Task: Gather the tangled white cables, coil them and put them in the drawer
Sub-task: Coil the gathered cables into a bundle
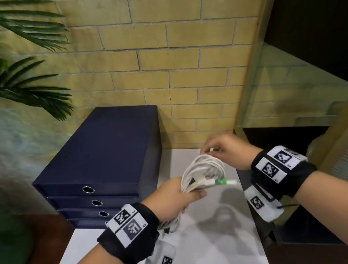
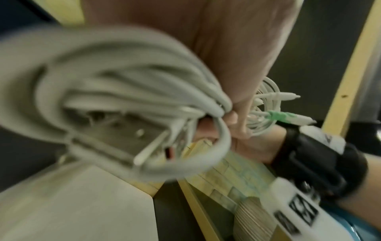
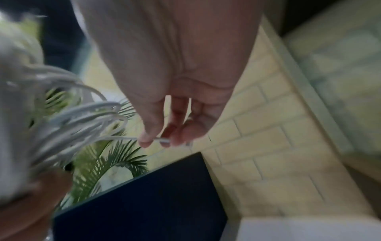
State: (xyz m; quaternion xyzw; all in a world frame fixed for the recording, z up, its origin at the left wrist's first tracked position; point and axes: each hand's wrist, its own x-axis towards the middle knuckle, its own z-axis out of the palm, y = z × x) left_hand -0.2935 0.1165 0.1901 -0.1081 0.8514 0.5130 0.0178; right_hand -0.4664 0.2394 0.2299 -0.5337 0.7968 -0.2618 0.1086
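Head view shows both hands raised above a white table (image 1: pixel 225 245), working on a bundle of white cables (image 1: pixel 203 172). The left hand (image 1: pixel 172 199) grips the lower part of the coil, fingers curled round the gathered loops, with more cable hanging out below the fist toward the table. Several plug ends stick out to the right of this grip, one of them carrying a green connector (image 1: pixel 222 182). The right hand (image 1: pixel 224 147) is at the top of the coil, thumb and fingertips pinching a loose cable end (image 1: pixel 211 150) just above the loops.

From the left wrist, the coil (image 2: pixel 123 101) fills most of the picture, blurred, pressed against the palm (image 2: pixel 237 48); beyond the fist the green connector (image 2: pixel 278 116) and a white plug tip show sharply.

From the right wrist, the thumb and fingertips (image 3: pixel 145 138) close on the thin white cable end (image 3: pixel 163 139), and the strand runs left into the blurred loops (image 3: pixel 68 117).

Left of the hands on the table stands a dark blue drawer unit (image 1: pixel 106 157) with four drawers, each with a round metal finger hole; all look shut. Behind it is a yellow brick wall (image 1: pixel 159 46), and palm leaves (image 1: pixel 9 63) reach in from the left. A green bag-like shape (image 1: pixel 1 242) sits on the floor at lower left. Both wrists wear black bands with printed square markers.
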